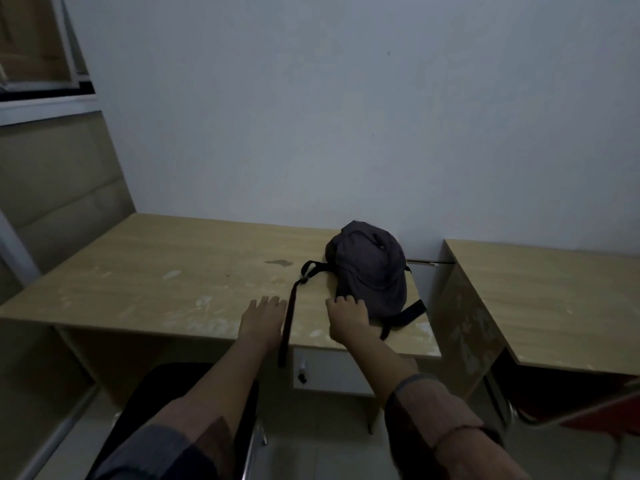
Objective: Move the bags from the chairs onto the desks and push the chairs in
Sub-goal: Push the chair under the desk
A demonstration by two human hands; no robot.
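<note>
Backpack (370, 271) sits on desk (173, 271), right end near the wall. Your right hand (348, 315) curls on its near edge; left hand (263, 317) lies flat, fingers released. Black chair (152, 393) below still needs pushing in.

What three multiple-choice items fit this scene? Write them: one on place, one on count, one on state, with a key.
1. Where is the bag?
A. on the left desk, right end
B. on a chair
C. on the floor

2. How many desks show?
A. one
B. two
C. four

3. What is the right hand doing?
A. hanging idle
B. touching the bag's near edge
C. pushing a chair

Key: 1 A, the bag lies on the desktop near the wall. 2 B, a second desk stands to the right. 3 B, its fingers meet the bag; the left hand lies flat beside the strap.
</note>
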